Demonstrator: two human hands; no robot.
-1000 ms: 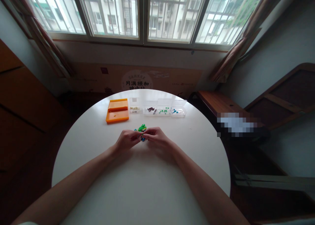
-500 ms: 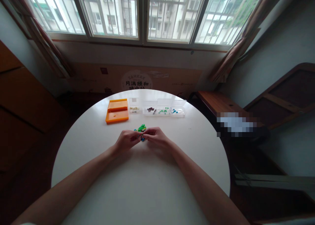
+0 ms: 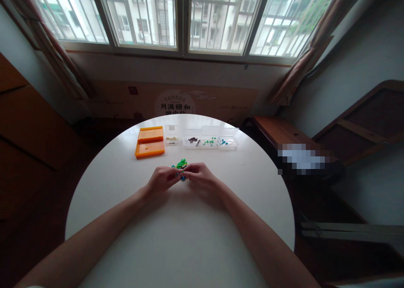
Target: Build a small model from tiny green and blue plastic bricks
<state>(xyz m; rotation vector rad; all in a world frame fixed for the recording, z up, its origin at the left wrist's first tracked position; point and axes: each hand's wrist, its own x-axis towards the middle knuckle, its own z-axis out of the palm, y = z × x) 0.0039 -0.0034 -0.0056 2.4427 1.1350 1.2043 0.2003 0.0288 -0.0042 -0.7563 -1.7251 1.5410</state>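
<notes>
Looking down over a broad, round table with a smooth, glossy white top [image 3: 183, 246], softly reflecting daylight along its far rim. Holding the thumb and fingers of the left hand [image 3: 159, 178] drawn together, and those of the right hand [image 3: 202, 174] likewise, tips meeting around what looks like a tiny green plastic piece [image 3: 182, 171]. Probably pinching from both sides for fine control over something so slight; too small and too covered to tell its exact shape. Seeing just past the fingertips a knobbly cluster of glossy green, blue and yellow plastic parts [image 3: 181, 165], partly screened by the hands; cannot tell whether joined or loosely heaped.

Finding farther off, at left, a shallow, rectangular, bright orange plastic case [image 3: 151, 154] with a ridge across its middle and a tiny orange piece [image 3: 146, 148] inside. Noting beside it an opened box of clear, rigid plastic [image 3: 170, 132] with small beige bits [image 3: 172, 139], then a wider clear plastic container [image 3: 202, 148] holding dark brown slivers [image 3: 193, 140], green bits [image 3: 209, 142] and blue bits [image 3: 224, 142] in separate sections. Likely lined up and opened to sort by colour within easy reach. Making out beyond the table a long tan banner [image 3: 227, 94] with dark lettering, pinkish folded cloth drapes [image 3: 292, 84] and a wide, barred window [image 3: 184, 19]
</notes>
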